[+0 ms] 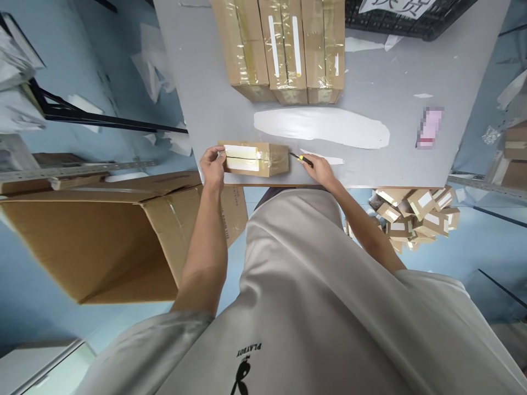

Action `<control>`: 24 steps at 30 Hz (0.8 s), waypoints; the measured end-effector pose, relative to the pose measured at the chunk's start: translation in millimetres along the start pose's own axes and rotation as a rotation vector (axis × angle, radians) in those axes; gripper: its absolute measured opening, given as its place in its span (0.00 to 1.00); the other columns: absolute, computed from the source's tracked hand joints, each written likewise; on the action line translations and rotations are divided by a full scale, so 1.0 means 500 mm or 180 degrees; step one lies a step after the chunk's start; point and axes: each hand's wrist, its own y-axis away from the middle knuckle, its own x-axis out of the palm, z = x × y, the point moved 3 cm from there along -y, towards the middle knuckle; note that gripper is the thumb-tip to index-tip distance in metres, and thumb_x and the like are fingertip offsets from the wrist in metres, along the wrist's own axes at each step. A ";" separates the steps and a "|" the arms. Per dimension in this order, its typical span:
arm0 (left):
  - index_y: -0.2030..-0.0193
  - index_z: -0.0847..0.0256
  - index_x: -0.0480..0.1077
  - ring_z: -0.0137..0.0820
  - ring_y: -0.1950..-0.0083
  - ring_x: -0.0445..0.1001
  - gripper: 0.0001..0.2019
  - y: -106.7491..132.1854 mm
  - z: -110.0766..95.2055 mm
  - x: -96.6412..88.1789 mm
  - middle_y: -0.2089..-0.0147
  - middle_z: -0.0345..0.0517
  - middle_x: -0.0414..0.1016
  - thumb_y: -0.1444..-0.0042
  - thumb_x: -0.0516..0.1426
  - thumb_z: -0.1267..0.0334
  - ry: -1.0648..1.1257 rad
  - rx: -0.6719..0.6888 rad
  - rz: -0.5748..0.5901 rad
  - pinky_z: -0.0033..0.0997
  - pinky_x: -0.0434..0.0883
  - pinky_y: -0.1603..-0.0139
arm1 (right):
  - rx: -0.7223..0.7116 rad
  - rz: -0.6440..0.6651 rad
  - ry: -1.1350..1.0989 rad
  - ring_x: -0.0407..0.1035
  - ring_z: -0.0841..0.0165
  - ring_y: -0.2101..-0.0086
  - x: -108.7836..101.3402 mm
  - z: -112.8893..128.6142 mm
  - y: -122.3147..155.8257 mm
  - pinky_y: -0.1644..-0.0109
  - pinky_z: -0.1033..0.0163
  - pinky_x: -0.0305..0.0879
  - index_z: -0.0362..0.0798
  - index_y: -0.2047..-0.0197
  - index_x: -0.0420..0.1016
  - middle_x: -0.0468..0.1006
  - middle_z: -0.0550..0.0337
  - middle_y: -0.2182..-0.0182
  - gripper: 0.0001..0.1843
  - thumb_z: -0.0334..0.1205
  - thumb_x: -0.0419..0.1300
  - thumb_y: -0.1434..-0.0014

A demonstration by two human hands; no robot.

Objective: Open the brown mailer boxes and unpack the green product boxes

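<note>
A small taped cardboard box [263, 159] with a white label lies at the near edge of the grey table [411, 159]. My left hand [213, 164] is closed on the box's left end, fingers pinching its top corner. My right hand [318, 167] rests on the table just right of the box, closed round a small yellow-and-black cutter [300, 158] whose tip points at the box's right end.
Three long taped cartons [284, 49] lie side by side at the table's far side. A white paper strip [321, 126] lies mid-table. A large open cardboard box [94, 241] stands on the floor at left; a pile of small boxes [415, 216] at right. A black crate [411, 19] sits far right.
</note>
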 end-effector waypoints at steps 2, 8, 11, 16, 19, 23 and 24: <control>0.55 0.54 0.76 0.46 0.37 0.85 0.12 -0.008 -0.001 -0.013 0.48 0.49 0.88 0.38 0.72 0.55 -0.0028 -0.0075 -0.0111 0.51 0.78 0.22 | 0.0239 -0.0230 -0.0406 0.83 0.57 0.53 0.009 -0.003 -0.006 0.45 0.61 0.71 0.48 0.43 0.87 0.92 0.52 0.52 0.18 0.47 0.57 0.13; 0.54 0.55 0.76 0.45 0.34 0.85 0.08 -0.028 0.002 -0.040 0.44 0.51 0.88 0.34 0.66 0.56 -0.0564 -0.0102 -0.0142 0.50 0.80 0.24 | 0.0982 -0.0201 -0.1827 0.78 0.68 0.71 0.061 0.044 -0.039 0.62 0.68 0.69 0.53 0.68 0.74 0.74 0.71 0.79 0.24 0.51 0.67 0.18; 0.52 0.57 0.77 0.45 0.36 0.86 0.07 -0.026 0.003 -0.047 0.43 0.54 0.88 0.33 0.63 0.59 -0.0720 -0.0070 -0.0266 0.50 0.81 0.25 | 0.1163 -0.0065 -0.2457 0.74 0.72 0.75 0.083 0.088 -0.048 0.67 0.69 0.70 0.52 0.67 0.76 0.75 0.73 0.77 0.24 0.53 0.81 0.30; 0.49 0.57 0.75 0.44 0.34 0.84 0.06 -0.014 0.003 -0.039 0.38 0.57 0.86 0.30 0.60 0.61 -0.0680 0.0095 -0.0302 0.48 0.78 0.23 | 0.1290 -0.0044 -0.2699 0.71 0.75 0.77 0.091 0.157 -0.042 0.72 0.70 0.69 0.48 0.62 0.81 0.80 0.71 0.74 0.24 0.48 0.90 0.44; 0.43 0.57 0.75 0.45 0.33 0.83 0.10 -0.006 0.014 -0.011 0.35 0.59 0.85 0.27 0.60 0.58 -0.0579 0.0106 -0.0185 0.49 0.77 0.22 | 0.1367 -0.0369 -0.2583 0.71 0.75 0.78 0.075 0.185 -0.026 0.74 0.70 0.68 0.48 0.63 0.81 0.79 0.71 0.75 0.23 0.45 0.89 0.45; 0.27 0.56 0.71 0.47 0.34 0.84 0.27 0.019 0.028 0.076 0.38 0.59 0.85 0.27 0.64 0.48 -0.0352 -0.0057 0.0411 0.52 0.76 0.23 | 0.1314 -0.1099 -0.2398 0.74 0.73 0.75 0.023 0.196 0.005 0.70 0.68 0.74 0.48 0.59 0.82 0.83 0.66 0.69 0.18 0.48 0.84 0.38; 0.23 0.56 0.69 0.48 0.34 0.85 0.32 0.030 0.029 0.104 0.40 0.58 0.85 0.28 0.66 0.46 -0.0347 -0.0106 0.0620 0.53 0.77 0.23 | 0.1302 -0.1282 -0.2288 0.75 0.72 0.74 0.005 0.194 0.013 0.68 0.67 0.76 0.49 0.57 0.83 0.84 0.65 0.68 0.17 0.49 0.82 0.36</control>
